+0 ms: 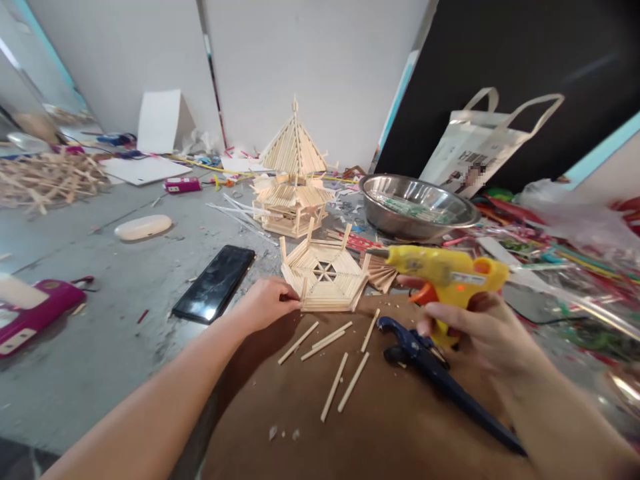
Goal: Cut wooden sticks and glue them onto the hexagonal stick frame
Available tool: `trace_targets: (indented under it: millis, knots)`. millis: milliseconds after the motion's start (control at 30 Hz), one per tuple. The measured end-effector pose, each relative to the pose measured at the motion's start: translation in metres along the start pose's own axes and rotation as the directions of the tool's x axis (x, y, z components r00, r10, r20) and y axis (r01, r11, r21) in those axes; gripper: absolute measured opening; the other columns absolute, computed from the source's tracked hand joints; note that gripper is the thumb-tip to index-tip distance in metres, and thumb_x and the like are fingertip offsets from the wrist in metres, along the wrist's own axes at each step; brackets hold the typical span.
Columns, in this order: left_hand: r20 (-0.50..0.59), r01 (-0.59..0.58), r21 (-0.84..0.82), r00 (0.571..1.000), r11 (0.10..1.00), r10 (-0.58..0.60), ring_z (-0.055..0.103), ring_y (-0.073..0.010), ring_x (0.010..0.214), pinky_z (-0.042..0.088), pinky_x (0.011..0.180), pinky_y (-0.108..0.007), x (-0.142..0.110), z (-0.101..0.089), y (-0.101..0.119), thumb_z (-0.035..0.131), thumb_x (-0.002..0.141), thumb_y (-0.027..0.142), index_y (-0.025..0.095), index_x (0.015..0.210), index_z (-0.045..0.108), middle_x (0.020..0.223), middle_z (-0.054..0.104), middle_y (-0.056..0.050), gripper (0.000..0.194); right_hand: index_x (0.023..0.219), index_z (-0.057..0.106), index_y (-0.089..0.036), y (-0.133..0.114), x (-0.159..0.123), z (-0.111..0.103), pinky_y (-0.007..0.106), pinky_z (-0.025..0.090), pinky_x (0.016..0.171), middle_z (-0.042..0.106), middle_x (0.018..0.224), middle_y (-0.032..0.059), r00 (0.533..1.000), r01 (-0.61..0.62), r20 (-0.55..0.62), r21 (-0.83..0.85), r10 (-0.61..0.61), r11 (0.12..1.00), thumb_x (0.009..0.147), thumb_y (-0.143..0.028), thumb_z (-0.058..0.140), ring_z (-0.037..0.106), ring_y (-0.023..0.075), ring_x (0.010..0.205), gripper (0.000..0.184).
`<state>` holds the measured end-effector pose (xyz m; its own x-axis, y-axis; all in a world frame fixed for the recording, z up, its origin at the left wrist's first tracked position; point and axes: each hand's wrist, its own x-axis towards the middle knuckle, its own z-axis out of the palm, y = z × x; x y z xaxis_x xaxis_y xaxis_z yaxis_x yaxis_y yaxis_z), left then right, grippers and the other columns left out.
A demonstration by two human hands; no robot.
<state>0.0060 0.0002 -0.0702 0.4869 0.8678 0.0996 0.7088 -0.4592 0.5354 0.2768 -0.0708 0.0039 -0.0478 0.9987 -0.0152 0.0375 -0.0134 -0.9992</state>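
Note:
A yellow hot glue gun (435,267) is gripped in my right hand (480,327), its nozzle pointing left above the hexagonal stick frame (345,283). This frame is built of pale wooden sticks, with short posts at its corners. My left hand (267,303) has its fingers pinched together at the frame's front left corner, against a short post. Several loose wooden sticks (327,341) lie on the brown board (260,413) in front of the frame. Under the glue gun rests a dark blue cutting tool (440,373), partly hidden by my right hand.
Behind the frame stands a stick pagoda (295,153). A metal bowl (420,227) and a white bag (475,150) are at the right. A black phone (215,283), a white case (143,227) and a purple power strip (43,313) lie left. Sticks are heaped far left.

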Motion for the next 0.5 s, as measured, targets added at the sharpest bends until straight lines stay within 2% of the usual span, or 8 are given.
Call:
trace_targets:
  millis: [133,267,500]
  knots:
    - [0.029,-0.051,-0.012,0.998,0.999,0.052,0.055,-0.0123,0.07,0.038,0.065,-0.021,-0.001,-0.001,0.002,0.048,0.071,0.03,0.018,0.074,0.065,0.074,0.064,-0.002,0.021,0.079,0.057,-0.018,0.014,0.002,0.018,0.02,0.036,0.037,0.059,0.071,0.002,1.0,0.023,-0.006,-0.029,-0.023,0.999,0.06,-0.023,0.062,0.043,0.005,0.04,0.02]
    - [0.043,-0.118,-0.005,0.992,0.993,0.118,0.054,-0.0114,0.068,0.037,0.062,-0.02,0.0,-0.004,-0.001,0.047,0.072,0.027,0.018,0.074,0.065,0.07,0.064,-0.001,0.021,0.079,0.056,-0.018,0.028,0.007,0.026,0.021,0.037,0.037,0.059,0.079,0.0038,1.0,0.02,0.022,-0.152,-0.017,0.988,0.061,-0.025,0.06,0.041,0.0052,0.041,0.019]
    - [0.061,-0.177,0.055,0.983,0.983,0.174,0.054,-0.011,0.068,0.037,0.062,-0.019,0.001,-0.004,-0.005,0.047,0.072,0.025,0.02,0.074,0.065,0.071,0.063,0.0,0.02,0.079,0.056,-0.013,0.049,0.007,0.036,0.022,0.036,0.04,0.051,0.052,-0.0002,0.996,-0.006,0.078,-0.472,0.049,0.882,0.069,-0.039,0.049,0.042,0.0087,0.041,0.028]
